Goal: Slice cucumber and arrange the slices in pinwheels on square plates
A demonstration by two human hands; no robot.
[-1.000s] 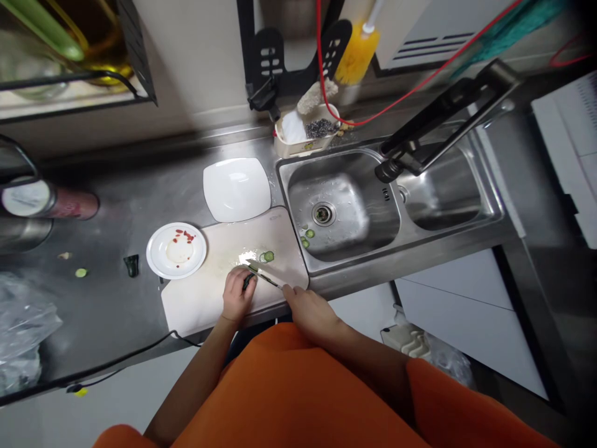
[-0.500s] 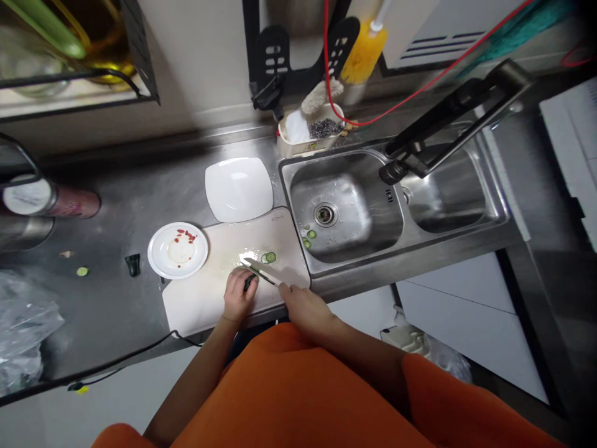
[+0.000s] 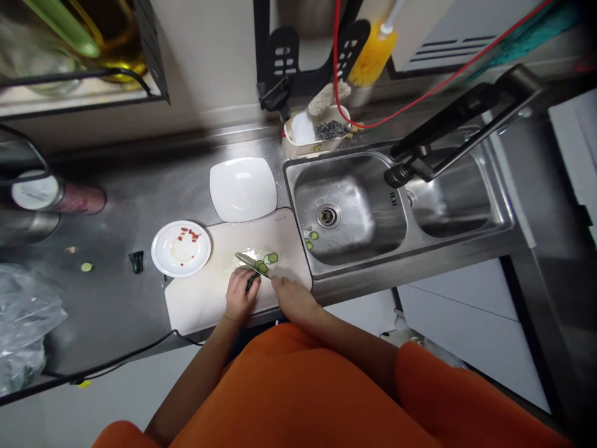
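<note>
On the white cutting board (image 3: 200, 308), my left hand (image 3: 241, 292) is closed over a dark green cucumber piece (image 3: 252, 282), most of it hidden under the fingers. My right hand (image 3: 291, 295) grips the handle of a kitchen knife (image 3: 247, 261), its blade lying along the cucumber's cut side and pointing to the upper left. Thin cucumber slices (image 3: 262, 267) lie right beside the blade, and a few more (image 3: 272, 257) sit a little farther off. The round white plate (image 3: 158, 261) with red bits rests over the board's left edge.
A bare white square plate (image 3: 242, 186) stands behind the board. To the right is a steel double sink (image 3: 354, 249) with cucumber slices in it, under a black faucet (image 3: 466, 112). A cucumber end (image 3: 136, 262), plastic bag (image 3: 28, 311) and pink canister (image 3: 84, 199) are at left.
Freshly cut cucumber slices now show beside the blade. The knife and my right hand have shifted slightly left and up. The whole view has moved a little.
</note>
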